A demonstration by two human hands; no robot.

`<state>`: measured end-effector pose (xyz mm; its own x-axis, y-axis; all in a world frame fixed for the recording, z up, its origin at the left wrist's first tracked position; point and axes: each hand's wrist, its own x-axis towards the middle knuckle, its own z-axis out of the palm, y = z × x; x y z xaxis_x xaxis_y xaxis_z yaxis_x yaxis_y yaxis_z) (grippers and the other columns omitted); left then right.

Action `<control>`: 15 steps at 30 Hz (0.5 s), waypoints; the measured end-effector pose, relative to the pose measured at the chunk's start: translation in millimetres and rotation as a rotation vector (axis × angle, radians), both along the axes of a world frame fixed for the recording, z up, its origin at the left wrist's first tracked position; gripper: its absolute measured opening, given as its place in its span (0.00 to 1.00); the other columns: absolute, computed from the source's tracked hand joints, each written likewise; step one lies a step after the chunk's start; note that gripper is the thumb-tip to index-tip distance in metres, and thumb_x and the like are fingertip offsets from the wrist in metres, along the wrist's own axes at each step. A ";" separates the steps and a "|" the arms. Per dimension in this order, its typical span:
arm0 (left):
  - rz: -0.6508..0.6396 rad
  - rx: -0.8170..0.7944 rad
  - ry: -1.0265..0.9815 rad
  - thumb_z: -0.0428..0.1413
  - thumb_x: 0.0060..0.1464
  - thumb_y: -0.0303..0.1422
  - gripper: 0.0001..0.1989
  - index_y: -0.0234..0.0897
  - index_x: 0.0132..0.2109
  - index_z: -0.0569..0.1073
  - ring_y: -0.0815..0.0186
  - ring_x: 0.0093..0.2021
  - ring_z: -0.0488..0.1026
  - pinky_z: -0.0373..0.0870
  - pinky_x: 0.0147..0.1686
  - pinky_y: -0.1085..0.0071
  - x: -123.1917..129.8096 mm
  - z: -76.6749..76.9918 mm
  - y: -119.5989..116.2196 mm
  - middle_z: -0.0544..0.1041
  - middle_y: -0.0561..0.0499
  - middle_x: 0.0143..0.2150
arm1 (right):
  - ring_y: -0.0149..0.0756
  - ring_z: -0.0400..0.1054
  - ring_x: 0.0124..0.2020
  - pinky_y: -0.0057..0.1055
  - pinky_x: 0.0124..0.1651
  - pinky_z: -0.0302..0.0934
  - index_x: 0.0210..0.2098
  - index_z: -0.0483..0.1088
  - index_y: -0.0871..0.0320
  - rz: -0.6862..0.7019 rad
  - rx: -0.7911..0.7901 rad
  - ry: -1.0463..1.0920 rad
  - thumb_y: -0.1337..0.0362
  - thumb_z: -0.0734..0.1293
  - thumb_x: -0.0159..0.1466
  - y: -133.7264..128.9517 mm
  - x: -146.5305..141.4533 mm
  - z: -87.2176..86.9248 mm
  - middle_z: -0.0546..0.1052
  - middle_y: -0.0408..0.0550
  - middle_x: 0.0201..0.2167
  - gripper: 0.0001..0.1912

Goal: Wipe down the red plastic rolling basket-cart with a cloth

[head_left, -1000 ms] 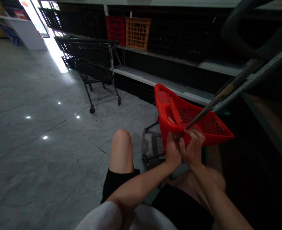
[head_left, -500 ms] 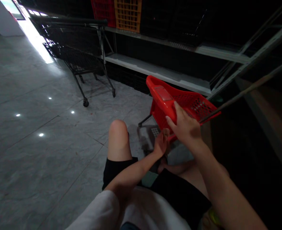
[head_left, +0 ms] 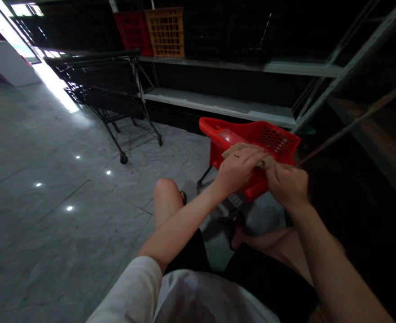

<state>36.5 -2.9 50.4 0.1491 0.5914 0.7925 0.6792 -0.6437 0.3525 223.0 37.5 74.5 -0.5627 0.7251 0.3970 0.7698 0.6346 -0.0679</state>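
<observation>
The half-curled left hand [head_left: 237, 168] and clenched right hand [head_left: 289, 185] grip a tan, cloth-like wad [head_left: 266, 162] above the red plastic cart [head_left: 216, 128] at one o'clock.

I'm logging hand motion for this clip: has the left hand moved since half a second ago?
Yes. Judged against the lower shelf, the left hand has moved closer, rising from below the red cart's handle to over it.

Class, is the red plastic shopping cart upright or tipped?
Upright: the cart opens upward, and its dark metal leg meets the grey floor.
</observation>
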 end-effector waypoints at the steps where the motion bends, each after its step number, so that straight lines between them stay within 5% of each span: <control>1: 0.034 -0.019 0.045 0.49 0.71 0.29 0.19 0.42 0.61 0.80 0.58 0.68 0.77 0.64 0.76 0.58 -6.5 2.5 10.6 0.83 0.45 0.64 | 0.59 0.82 0.36 0.47 0.36 0.68 0.47 0.85 0.57 -0.046 0.037 0.032 0.57 0.51 0.75 0.9 4.6 -0.7 0.86 0.65 0.36 0.31; 9: 0.511 -0.317 0.192 0.44 0.72 0.24 0.20 0.36 0.59 0.77 0.59 0.64 0.79 0.53 0.81 0.50 -118.1 38.1 59.8 0.84 0.43 0.61 | 0.45 0.85 0.40 0.37 0.43 0.74 0.51 0.87 0.55 0.090 0.206 0.157 0.62 0.57 0.74 11.9 18.2 -5.8 0.89 0.52 0.41 0.25; 12: 0.528 -0.349 0.177 0.43 0.73 0.24 0.20 0.38 0.60 0.76 0.58 0.63 0.79 0.55 0.80 0.48 -117.5 38.7 58.6 0.83 0.43 0.61 | 0.45 0.85 0.39 0.37 0.41 0.75 0.53 0.87 0.54 0.106 0.212 0.169 0.62 0.59 0.73 17.0 17.9 -7.1 0.89 0.51 0.41 0.24; 15: 0.429 -0.255 0.179 0.46 0.71 0.24 0.21 0.39 0.63 0.75 0.57 0.67 0.77 0.63 0.77 0.50 -76.2 30.1 50.4 0.82 0.43 0.64 | 0.45 0.84 0.39 0.38 0.42 0.75 0.51 0.87 0.53 0.106 0.166 0.196 0.62 0.61 0.72 27.1 24.9 -10.9 0.89 0.50 0.39 0.22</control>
